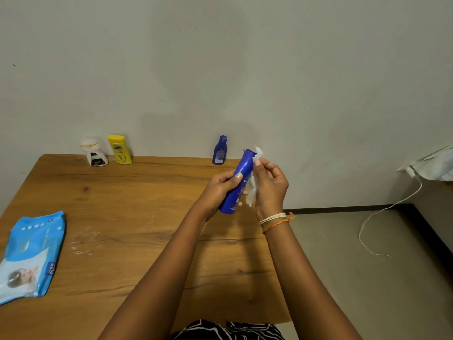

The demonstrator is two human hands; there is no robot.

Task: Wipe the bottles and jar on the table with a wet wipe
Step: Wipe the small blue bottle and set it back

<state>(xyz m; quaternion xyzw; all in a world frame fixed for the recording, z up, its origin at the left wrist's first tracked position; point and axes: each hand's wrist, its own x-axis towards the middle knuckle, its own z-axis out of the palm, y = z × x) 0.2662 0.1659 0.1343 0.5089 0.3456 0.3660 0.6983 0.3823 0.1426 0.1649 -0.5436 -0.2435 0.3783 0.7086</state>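
Head view looks down on a wooden table (117, 217) with a knotty brown top, pushed against a plain pale wall (220, 69). To the right of it is a grey floor (355, 266) where a white cable (382, 217) trails. A patch of black-and-white patterned clothing (228, 330) shows at the bottom edge.

Nearest on the table, at the left, a blue pack of wet wipes (29, 256) lies flat. Its opening cannot be made out.

Above the table's right part, the left hand (220, 190) grips the lower half of a dark blue bottle (239, 182), tilted with its top pointing up and away. The right hand (268, 187), thread bands at its wrist, pinches a white wet wipe (253, 185) and presses it against the bottle's upper side and rim. The wipe is crumpled and hangs down beside the bottle.

Farther back, along the wall, a small blue bottle (220, 150) stands upright. Well to its left stand a yellow bottle (120, 149) and, just beside that, a white jar (93, 152) with a pinkish lid and a dark label.
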